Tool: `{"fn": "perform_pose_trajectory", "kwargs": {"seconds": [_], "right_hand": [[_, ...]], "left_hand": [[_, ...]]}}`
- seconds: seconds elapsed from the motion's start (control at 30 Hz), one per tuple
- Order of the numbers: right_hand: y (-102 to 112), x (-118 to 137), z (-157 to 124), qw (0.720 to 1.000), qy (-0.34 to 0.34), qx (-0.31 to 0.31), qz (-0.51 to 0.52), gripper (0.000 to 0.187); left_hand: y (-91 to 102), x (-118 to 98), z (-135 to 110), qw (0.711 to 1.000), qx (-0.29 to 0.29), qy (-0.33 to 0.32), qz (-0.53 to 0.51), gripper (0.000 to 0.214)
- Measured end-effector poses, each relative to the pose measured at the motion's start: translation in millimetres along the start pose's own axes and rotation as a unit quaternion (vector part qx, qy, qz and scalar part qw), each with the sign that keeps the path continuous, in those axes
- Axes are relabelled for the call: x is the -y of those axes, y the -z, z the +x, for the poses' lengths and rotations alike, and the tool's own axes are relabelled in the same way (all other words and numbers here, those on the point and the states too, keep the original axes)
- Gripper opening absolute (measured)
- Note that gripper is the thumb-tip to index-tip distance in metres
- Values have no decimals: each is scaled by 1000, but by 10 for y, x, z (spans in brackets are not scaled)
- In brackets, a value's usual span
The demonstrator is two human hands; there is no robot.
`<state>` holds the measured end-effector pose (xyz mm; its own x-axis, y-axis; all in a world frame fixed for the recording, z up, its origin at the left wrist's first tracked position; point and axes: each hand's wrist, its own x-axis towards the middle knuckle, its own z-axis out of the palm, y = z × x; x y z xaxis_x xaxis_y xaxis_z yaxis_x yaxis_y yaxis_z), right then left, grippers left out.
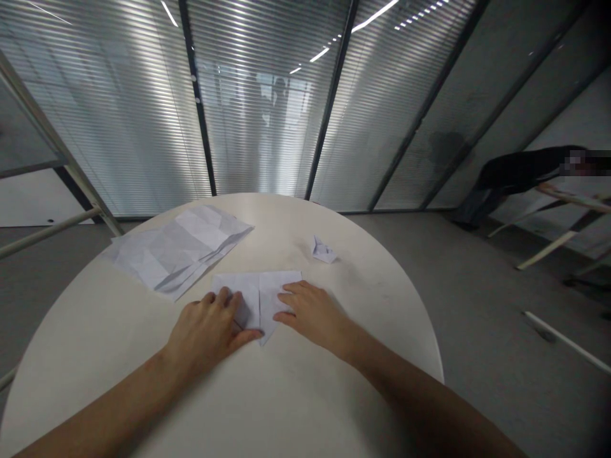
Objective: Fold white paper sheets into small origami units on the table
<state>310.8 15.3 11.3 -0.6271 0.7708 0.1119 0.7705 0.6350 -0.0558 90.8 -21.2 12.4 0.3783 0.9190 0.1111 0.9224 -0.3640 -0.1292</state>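
A folded white sheet of paper [260, 289] lies on the round white table [286, 394], pointed toward me with a crease down its middle. My left hand [207, 331] lies flat on the paper's left half, fingers stretched out. My right hand [312, 312] presses flat on the right half, fingers extended toward the crease. Neither hand grips anything.
A stack of creased white sheets [176, 248] lies at the table's far left. A small folded paper piece [323, 250] sits beyond my right hand. Glass walls with blinds stand behind. A person in dark clothes [520, 172] leans over another table at far right.
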Motion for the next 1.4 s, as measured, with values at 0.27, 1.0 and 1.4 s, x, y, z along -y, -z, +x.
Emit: {"fn": "perform_pose_trajectory", "kwargs": {"seconds": [0.27,1.0,1.4], "right_hand": [[-45,-92,57,1000,-7,-24,18,33],[-118,-264,267,992,-8,-123,36,58],[-2,-177,147,993,95,-72,-24,27]], "left_hand": [[-65,33,-4,999,-33,-21,9,74],[-404,404,273,981,-170,6,-97,74],[-230,372,194,978,-187,-73,-52,36]]}}
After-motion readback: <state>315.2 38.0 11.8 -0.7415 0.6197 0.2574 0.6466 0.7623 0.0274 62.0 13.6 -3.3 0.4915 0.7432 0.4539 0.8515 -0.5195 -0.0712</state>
